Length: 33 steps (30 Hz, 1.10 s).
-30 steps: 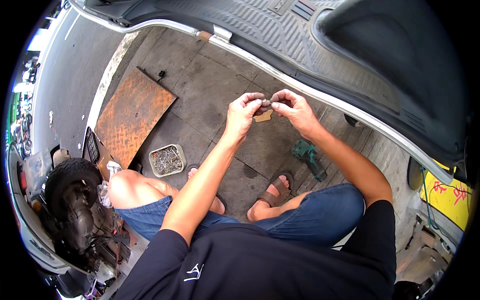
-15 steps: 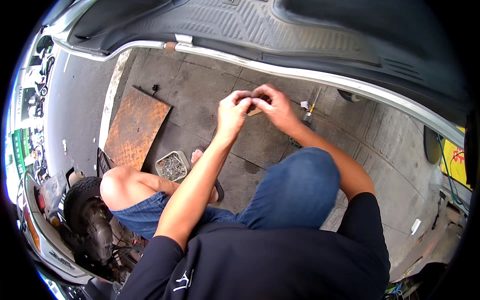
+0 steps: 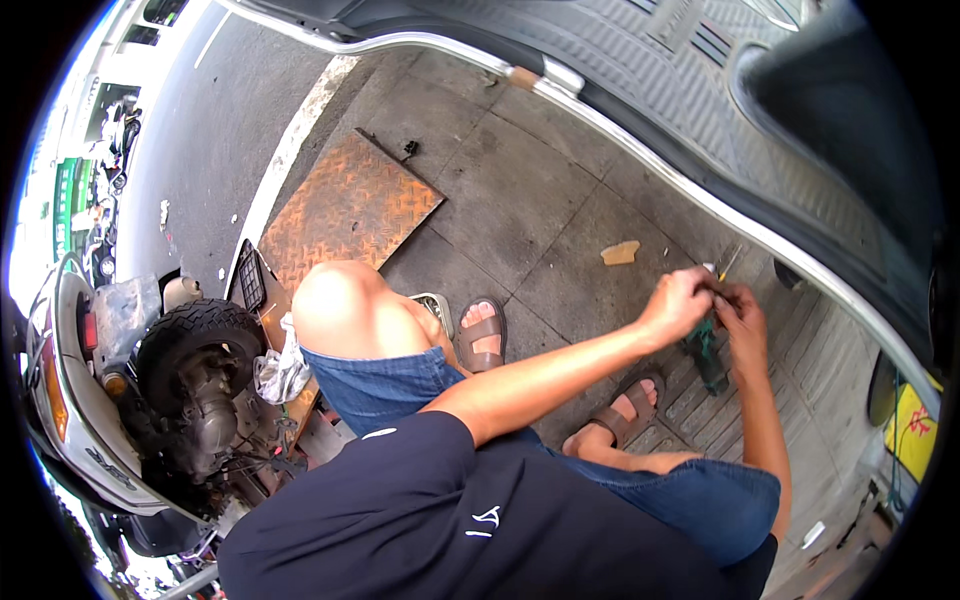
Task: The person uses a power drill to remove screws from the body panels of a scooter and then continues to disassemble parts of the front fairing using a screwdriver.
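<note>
My left hand (image 3: 678, 306) and my right hand (image 3: 742, 318) meet at the fingertips, out to the right over the pavement. Both are closed in a pinch. Whatever sits between the fingers is small, dark and too hidden to name. Below and behind them on the ground lies a green power drill (image 3: 708, 362), partly covered by my hands. A thin tool with a yellow part (image 3: 729, 264) shows just beyond my fingertips. To the left of the hands, a flat tan scrap (image 3: 620, 252) rests on the paving.
A rusty metal plate (image 3: 350, 205) lies front left. At left stands a scooter with its rear wheel (image 3: 200, 350) and engine exposed, a white plastic bag (image 3: 284, 370) beside it. A vehicle's door sill (image 3: 640, 130) curves across the top. My knee mostly hides a container (image 3: 436, 302).
The view has swung to the right and my hands, still together, now appear farther right. The drill shows more fully; the container of small metal pieces is now mostly behind my knee.
</note>
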Available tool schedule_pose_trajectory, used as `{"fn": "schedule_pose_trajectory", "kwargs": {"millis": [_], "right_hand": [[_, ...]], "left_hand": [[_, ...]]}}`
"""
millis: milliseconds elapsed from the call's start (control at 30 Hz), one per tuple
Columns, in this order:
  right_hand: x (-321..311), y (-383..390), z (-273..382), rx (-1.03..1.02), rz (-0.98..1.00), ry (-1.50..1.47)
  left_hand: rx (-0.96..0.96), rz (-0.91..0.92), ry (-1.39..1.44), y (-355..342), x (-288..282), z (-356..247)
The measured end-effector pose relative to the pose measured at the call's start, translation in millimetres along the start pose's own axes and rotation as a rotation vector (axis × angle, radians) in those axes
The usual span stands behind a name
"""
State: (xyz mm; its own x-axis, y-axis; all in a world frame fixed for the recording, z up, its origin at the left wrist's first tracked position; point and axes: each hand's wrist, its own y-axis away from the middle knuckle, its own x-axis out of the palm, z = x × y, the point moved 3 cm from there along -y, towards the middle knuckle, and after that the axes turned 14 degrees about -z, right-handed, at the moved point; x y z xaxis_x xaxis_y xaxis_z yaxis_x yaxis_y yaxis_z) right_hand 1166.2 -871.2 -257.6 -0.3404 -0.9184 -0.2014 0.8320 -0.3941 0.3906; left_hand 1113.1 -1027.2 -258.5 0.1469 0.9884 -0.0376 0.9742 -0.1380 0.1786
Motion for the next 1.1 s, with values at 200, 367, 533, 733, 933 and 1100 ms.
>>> {"fn": "schedule_pose_trajectory", "kwargs": {"millis": [200,367,533,733,933,1100], "right_hand": [[-14.6,4.1,85.4,-0.017,0.094,0.108],[-6.1,-3.4,109.1,-0.054,0.031,0.168],[5.1,-15.1,93.9,-0.145,0.013,0.163],[18.8,4.1,102.3,-0.107,0.045,0.122],[7.3,9.5,121.0,-0.278,-0.074,0.434],[17.0,44.3,187.8,-0.508,-0.040,0.400]], "left_hand": [[-0.255,0.212,0.463,-13.0,3.6,-35.8],[-0.188,0.272,0.613,-35.4,0.8,-49.8],[0.091,0.034,0.077,-30.1,-38.0,-85.0],[0.203,0.039,-0.024,-17.2,-48.6,-91.2],[0.185,0.179,-0.042,-28.9,-35.7,-90.5],[-0.134,0.460,0.233,-40.1,-61.0,-124.6]]}}
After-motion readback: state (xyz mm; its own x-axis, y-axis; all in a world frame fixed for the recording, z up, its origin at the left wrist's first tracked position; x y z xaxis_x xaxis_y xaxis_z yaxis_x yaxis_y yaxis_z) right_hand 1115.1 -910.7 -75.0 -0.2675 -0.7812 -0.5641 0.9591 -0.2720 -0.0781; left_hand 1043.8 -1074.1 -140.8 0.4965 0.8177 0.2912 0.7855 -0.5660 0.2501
